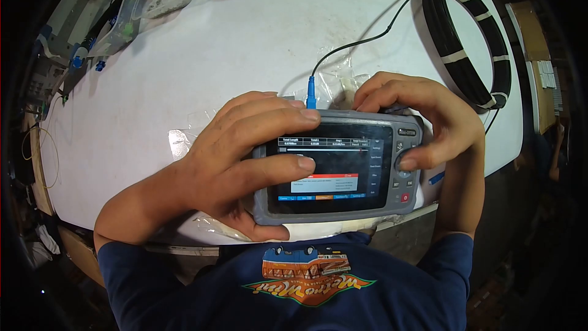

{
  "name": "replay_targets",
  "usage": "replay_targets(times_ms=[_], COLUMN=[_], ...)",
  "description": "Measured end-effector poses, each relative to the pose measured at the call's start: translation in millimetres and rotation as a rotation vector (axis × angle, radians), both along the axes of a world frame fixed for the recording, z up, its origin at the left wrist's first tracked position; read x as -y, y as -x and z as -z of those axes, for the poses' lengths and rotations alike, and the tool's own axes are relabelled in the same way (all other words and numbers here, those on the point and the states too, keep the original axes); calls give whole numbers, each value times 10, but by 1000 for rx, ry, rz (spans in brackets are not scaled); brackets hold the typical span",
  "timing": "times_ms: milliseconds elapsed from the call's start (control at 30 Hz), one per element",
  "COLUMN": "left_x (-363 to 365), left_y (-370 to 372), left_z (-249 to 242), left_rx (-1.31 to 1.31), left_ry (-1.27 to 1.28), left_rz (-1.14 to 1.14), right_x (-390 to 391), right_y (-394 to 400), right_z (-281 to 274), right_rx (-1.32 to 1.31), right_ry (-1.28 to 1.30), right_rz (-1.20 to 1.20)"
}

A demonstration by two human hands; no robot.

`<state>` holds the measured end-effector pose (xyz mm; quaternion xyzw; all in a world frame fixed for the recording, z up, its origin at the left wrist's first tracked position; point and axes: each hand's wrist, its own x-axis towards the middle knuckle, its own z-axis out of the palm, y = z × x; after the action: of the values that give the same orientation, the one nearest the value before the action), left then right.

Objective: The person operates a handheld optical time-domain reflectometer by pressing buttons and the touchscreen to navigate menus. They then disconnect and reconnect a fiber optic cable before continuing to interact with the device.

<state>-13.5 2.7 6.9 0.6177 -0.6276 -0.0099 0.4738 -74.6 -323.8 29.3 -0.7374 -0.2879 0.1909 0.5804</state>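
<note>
head view: left fingers point(269, 124) clasp and right fingers point(401, 91) pinch the grey tester point(331, 213) (labelled "mini-otdr"), its screen point(352, 162) reading "total length".

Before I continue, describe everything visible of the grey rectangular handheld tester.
The grey tester, plastic-looking, is held face up over the near edge of the white table, screen lit with text. Its right end has buttons, one red, and a round pad. A blue connector on a black cable meets its far edge. The left hand grips its left end, fingers over the screen; the right hand has its thumb on the pad.
</note>
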Motion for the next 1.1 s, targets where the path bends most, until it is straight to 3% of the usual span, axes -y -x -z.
replay_targets(times_ms=[433, 833, 1100], left_x=[-5, -20, -80], left_y=[-1, -15, -37], left_z=[-1, -6, -26], left_rx=[16, 13, 142], left_ry=[3, 4, -38], left_rz=[-10, 10, 88], right_x=[55, 30, -2], right_y=[-8, -21, 6], right_z=[-21, -9, 8], right_rx=[-94, 132, -22], right_ry=[-8, 87, -3], right_rz=[-3, -71, 4])
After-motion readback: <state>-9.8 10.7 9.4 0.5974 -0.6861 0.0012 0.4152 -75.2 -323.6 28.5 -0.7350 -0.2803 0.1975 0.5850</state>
